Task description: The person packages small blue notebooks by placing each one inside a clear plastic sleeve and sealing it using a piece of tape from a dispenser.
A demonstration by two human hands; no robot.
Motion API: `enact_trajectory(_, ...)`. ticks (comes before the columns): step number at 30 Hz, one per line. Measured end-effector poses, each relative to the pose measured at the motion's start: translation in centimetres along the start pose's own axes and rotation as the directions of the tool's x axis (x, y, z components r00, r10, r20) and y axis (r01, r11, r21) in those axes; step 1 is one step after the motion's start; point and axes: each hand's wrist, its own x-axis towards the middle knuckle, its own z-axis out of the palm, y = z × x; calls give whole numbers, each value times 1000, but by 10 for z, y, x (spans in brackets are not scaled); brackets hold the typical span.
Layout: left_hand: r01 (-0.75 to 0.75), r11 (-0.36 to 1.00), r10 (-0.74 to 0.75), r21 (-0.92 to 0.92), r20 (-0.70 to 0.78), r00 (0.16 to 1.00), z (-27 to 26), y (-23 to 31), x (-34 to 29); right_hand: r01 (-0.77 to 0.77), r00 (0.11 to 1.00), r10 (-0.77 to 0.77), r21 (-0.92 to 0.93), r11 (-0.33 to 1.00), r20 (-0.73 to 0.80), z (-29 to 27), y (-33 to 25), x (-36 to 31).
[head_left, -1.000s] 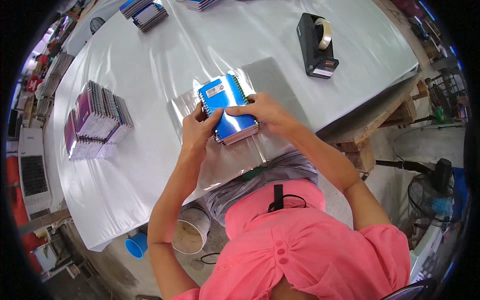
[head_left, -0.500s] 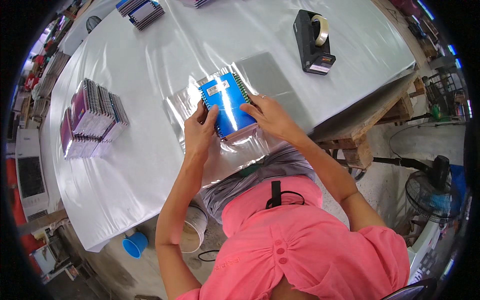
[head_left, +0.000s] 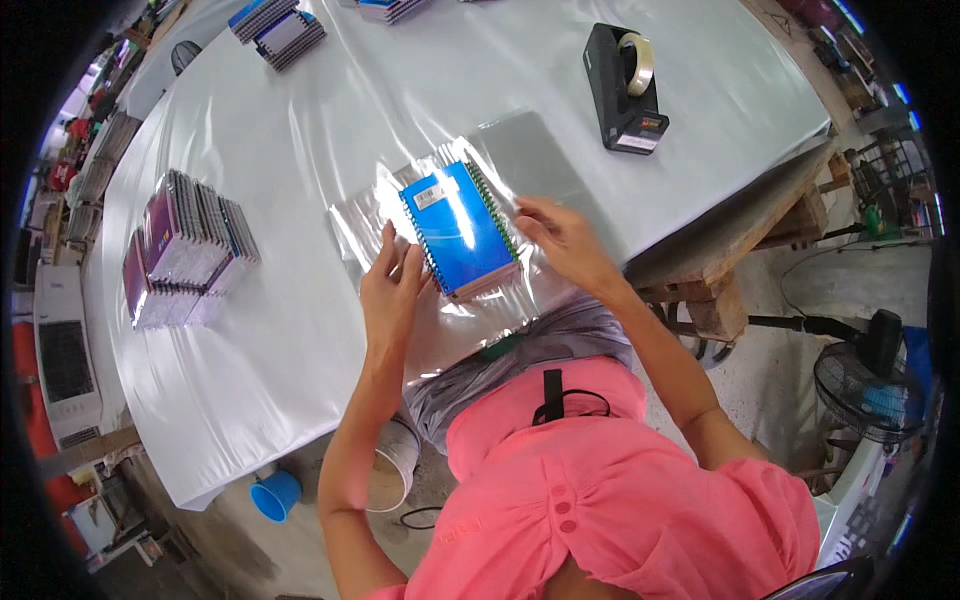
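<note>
A blue spiral-bound notebook (head_left: 462,228), apparently on top of a small stack, lies slightly tilted on clear plastic sheets (head_left: 545,150) at the table's near edge. Green wire coils show along its right side, and a white label is near its far end. Beside its left edge is my left hand (head_left: 393,288), fingers stretched out over the plastic; whether they touch the film I cannot tell. My right hand (head_left: 568,243) hovers just right of the coils, fingers apart and holding nothing.
A black tape dispenser (head_left: 625,100) with a clear roll stands at the far right. Stacks of wrapped spiral notebooks (head_left: 190,240) sit at the left, and more notebooks (head_left: 280,35) lie at the far edge. Below are a blue bucket (head_left: 274,497) and a fan (head_left: 868,385).
Both hands have let go of the blue notebook and moved apart from its sides. It now lies on the plastic, slightly nearer to me and turned a little.
</note>
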Motion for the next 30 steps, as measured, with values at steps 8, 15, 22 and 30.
enact_trajectory(8,-343,149,386,927,265,884,-51,-50,-19,-278,924,-43,-746,606,-380,-51,8,-7)
enact_trajectory(15,-348,321,376,881,218,900,-51,-49,-21,-294,907,103,-438,849,-409,-62,-6,-5)
enact_trajectory(22,-365,308,404,879,226,886,-53,-54,-20,-200,897,-71,-544,815,-436,-56,-1,-10)
enact_trajectory(30,-356,318,369,879,231,900,-54,-49,-21,-222,908,-144,-744,630,-393,-44,-25,-13)
